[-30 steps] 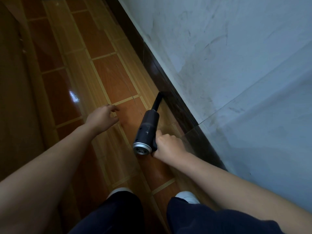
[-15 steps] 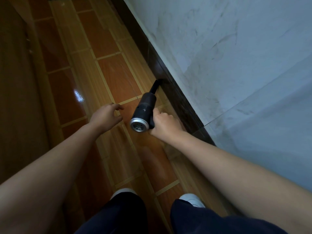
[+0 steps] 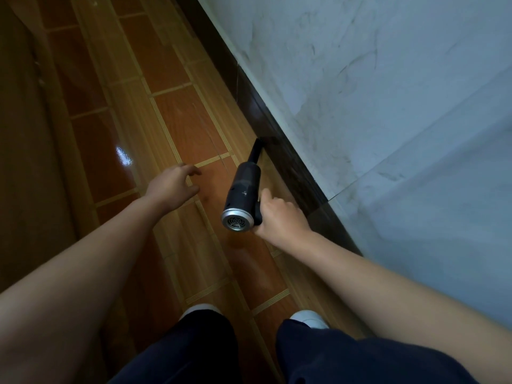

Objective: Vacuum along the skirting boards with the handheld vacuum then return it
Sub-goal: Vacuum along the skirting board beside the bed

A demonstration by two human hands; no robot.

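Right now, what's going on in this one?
A person is vacuuming along the wall. The right hand grips the handle of a black handheld vacuum, whose narrow nozzle points at the foot of the dark skirting board, where it meets the tiled floor. The left hand is held out over the floor, fingers loose, holding nothing. The vacuum has not been put back yet.

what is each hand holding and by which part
The right hand grips the handheld vacuum by its black handle at the rear, beside the silver vent end. The left hand holds nothing, fingers loosely spread.
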